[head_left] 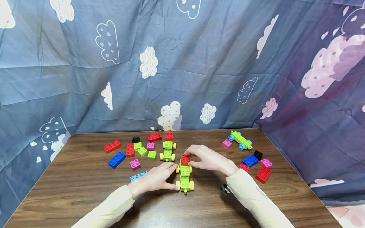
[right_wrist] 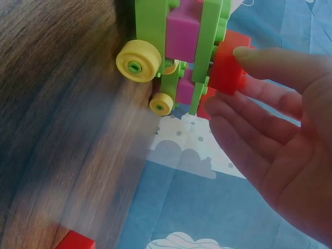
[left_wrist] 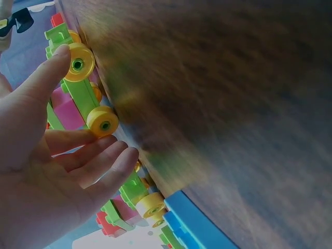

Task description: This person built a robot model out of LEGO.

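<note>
My left hand lies flat, fingers straight, steadying the green wheeled chassis. My right hand pinches the red brick on its far end.

The left hand lies with straight fingers beside a green wheeled chassis. Its thumb tip touches one yellow wheel; another yellow wheel sits just above the forefinger. A blue brick lies beyond the fingertips.
</note>
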`<action>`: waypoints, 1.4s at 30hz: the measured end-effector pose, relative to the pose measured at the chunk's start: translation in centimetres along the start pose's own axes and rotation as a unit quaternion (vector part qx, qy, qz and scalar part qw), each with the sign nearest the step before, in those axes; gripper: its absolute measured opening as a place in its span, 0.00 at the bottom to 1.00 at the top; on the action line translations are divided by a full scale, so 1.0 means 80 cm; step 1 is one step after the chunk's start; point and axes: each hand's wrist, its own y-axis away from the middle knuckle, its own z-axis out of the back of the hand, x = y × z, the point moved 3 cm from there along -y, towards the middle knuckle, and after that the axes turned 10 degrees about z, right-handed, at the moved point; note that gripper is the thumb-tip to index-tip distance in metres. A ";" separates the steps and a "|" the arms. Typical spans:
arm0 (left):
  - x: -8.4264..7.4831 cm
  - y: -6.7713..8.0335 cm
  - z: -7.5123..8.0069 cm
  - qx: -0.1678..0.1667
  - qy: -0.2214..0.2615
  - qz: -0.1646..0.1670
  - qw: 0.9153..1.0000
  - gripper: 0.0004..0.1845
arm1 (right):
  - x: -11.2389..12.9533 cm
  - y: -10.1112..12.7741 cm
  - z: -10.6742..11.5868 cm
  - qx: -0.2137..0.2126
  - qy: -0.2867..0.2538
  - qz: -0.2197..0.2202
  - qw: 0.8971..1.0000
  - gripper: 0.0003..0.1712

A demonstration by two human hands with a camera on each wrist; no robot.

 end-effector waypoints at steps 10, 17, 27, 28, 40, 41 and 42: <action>0.000 -0.001 0.000 0.005 0.005 0.005 1.000 0.44 | 0.003 -0.003 -0.002 -0.003 0.003 0.000 1.000 0.09; 0.001 -0.001 0.000 0.002 0.010 0.002 1.000 0.44 | 0.005 -0.005 -0.002 0.001 0.017 0.000 1.000 0.09; 0.001 -0.001 0.000 -0.005 0.008 -0.004 1.000 0.43 | 0.008 -0.008 -0.002 -0.014 0.007 0.013 1.000 0.10; 0.001 -0.001 0.000 -0.005 0.008 -0.004 1.000 0.44 | 0.008 -0.008 -0.002 -0.017 0.004 0.014 1.000 0.11; -0.001 0.000 0.000 -0.007 0.001 -0.009 1.000 0.43 | 0.012 -0.010 -0.004 -0.005 0.001 0.005 1.000 0.14; -0.001 0.000 0.000 -0.007 0.001 -0.010 1.000 0.43 | 0.012 -0.010 -0.004 -0.004 -0.001 0.005 1.000 0.14; -0.001 0.000 0.000 -0.008 -0.001 -0.010 1.000 0.43 | 0.011 -0.010 -0.004 -0.003 -0.004 0.003 1.000 0.14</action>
